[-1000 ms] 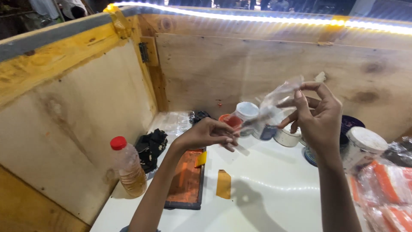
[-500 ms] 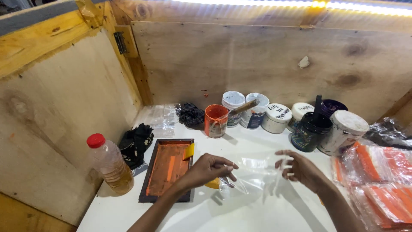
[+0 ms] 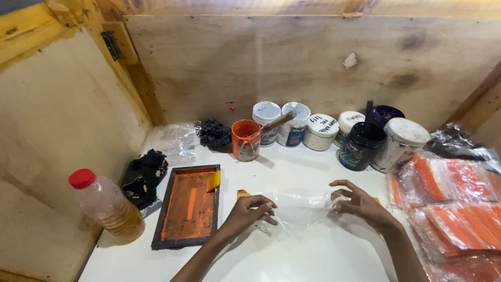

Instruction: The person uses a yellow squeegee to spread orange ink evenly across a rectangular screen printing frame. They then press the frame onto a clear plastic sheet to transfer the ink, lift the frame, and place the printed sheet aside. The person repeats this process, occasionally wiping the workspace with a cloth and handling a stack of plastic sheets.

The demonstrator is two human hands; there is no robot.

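From the head cam, both hands pinched a clear plastic bag (image 3: 300, 209) flat on the white counter (image 3: 292, 261), just right of the orange ink tray (image 3: 189, 204): left hand (image 3: 248, 211) on its left edge, right hand (image 3: 360, 203) on the right. It looked feather-light, floppy and slippery, so I'd say corners or edges were the best spots to grip.

A clear plastic packet (image 3: 300, 209) lies flat between the fingers (image 3: 269, 206) of both hands. Right of them, packets with orange contents (image 3: 454, 203) are stacked. Beyond, white-lidded tubs (image 3: 321, 130) carry handwritten labels.
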